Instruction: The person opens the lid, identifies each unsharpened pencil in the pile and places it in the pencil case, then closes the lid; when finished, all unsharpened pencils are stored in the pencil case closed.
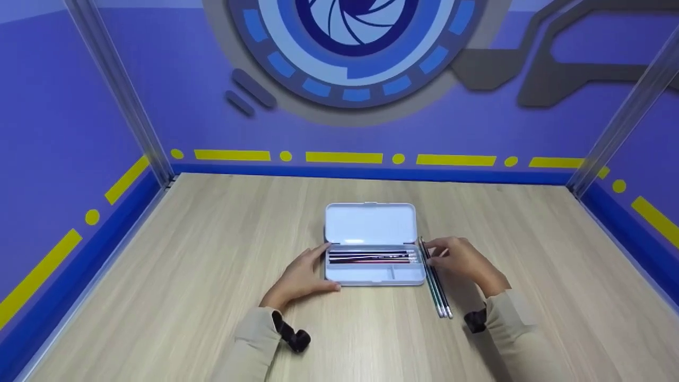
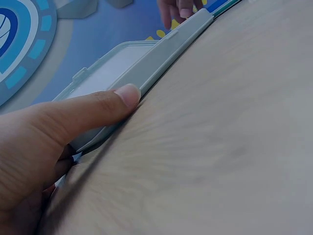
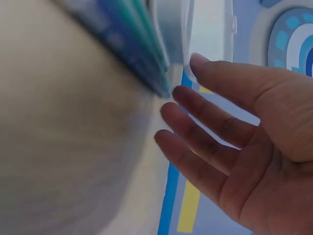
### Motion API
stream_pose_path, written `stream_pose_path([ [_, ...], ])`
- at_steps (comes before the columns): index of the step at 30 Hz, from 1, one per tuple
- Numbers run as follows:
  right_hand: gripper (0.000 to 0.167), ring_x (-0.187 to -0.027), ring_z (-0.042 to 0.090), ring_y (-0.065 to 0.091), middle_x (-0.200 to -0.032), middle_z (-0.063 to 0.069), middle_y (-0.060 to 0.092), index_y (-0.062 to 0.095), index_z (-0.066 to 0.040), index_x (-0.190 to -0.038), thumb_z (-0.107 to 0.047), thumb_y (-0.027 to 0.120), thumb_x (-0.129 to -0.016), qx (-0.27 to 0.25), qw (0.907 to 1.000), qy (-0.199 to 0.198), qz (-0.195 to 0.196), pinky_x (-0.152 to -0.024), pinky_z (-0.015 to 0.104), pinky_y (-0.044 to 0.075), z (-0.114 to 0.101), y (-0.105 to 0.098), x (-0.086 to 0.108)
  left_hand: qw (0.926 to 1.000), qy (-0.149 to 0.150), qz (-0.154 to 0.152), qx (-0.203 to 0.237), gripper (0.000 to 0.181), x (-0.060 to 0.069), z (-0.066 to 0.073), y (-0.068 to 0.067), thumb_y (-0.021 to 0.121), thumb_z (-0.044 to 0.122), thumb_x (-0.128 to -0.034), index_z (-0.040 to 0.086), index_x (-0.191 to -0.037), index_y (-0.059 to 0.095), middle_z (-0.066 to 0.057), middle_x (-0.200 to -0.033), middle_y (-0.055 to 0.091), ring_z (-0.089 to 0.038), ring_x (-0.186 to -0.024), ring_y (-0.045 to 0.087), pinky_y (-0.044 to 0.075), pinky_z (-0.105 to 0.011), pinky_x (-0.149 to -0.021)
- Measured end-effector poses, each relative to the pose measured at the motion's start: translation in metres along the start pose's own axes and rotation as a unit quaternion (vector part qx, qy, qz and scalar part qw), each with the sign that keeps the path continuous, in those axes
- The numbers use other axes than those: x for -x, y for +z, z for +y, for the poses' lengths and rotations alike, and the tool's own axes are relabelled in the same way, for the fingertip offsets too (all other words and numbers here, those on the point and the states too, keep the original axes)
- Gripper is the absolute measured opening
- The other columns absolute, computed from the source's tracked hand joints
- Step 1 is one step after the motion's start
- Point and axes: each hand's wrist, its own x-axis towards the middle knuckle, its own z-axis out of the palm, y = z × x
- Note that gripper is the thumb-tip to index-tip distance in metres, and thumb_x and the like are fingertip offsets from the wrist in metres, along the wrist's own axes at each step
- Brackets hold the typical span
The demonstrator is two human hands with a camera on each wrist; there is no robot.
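A white pencil case [image 1: 358, 274] lies with its lid [image 1: 370, 223] folded back. Several pencils [image 1: 368, 258] lie in its rear compartment, and the front compartments hold nothing. My left hand [image 1: 298, 276] holds the case's left end, thumb on the front edge and fingers toward the hinge; in the left wrist view, the thumb [image 2: 110, 104] presses on the front wall. Beside the case's right end, a few dark and green pencils [image 1: 438, 297] lie lengthwise on the table. My right hand [image 1: 464, 260] is next to their far ends; its fingers [image 3: 195, 132] look loose and apart in the right wrist view.
The wooden table [image 1: 212, 239] is bounded by a purple back wall [image 1: 339, 140] and side walls with yellow marks. Black wrist straps [image 1: 297, 339] are on both sleeves. Metal posts [image 1: 122, 90] stand at the table's rear corners.
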Motion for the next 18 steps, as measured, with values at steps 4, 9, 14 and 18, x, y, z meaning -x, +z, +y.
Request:
stream_pose_path([
  [4,0.042,-0.082,0.022,0.063,-0.095,0.018,0.069,0.062,0.006,-0.121,-0.012,0.070,-0.085,-0.001,0.9997,0.008,-0.023,-0.070,0.037,0.054,0.010,-0.002,0.005,1.0000,-0.001,-0.004,0.003,0.102,0.000,0.000,0.000,0.086,0.047,-0.0631,0.021,-0.149,0.037,-0.013,-0.150,0.041,-0.036,-0.139,0.035,0.029,-0.053,-0.114],
  [9,0.051,-0.079,0.020,0.061,-0.095,0.018,0.068,0.059,0.008,-0.123,-0.021,0.073,-0.084,-0.009,0.9977,0.040,-0.054,-0.067,0.033,0.052,0.014,-0.004,0.007,1.0000,-0.004,-0.004,0.006,0.103,-0.001,0.000,0.000,0.087,0.046,-0.0627,0.021,-0.149,0.037,-0.015,-0.150,0.040,-0.036,-0.139,0.035,0.029,-0.053,-0.114],
  [14,0.052,-0.076,0.017,0.059,-0.096,0.017,0.068,0.059,0.007,-0.125,-0.025,0.072,-0.085,-0.029,0.9963,0.054,-0.061,-0.064,0.030,0.050,0.013,-0.003,0.007,1.0000,-0.007,-0.001,0.004,0.102,-0.001,0.000,-0.002,0.088,0.045,-0.0620,0.021,-0.148,0.038,-0.013,-0.150,0.040,-0.037,-0.140,0.033,0.028,-0.053,-0.115],
  [18,0.052,-0.069,0.016,0.061,-0.091,0.015,0.068,0.057,0.009,-0.125,-0.023,0.070,-0.087,-0.050,0.9959,0.052,-0.055,-0.059,0.029,0.051,0.013,0.000,0.007,0.9999,-0.010,-0.008,0.002,0.102,0.002,-0.001,0.000,0.087,0.046,-0.0632,0.021,-0.149,0.038,-0.012,-0.151,0.040,-0.040,-0.142,0.027,0.025,-0.054,-0.116],
])
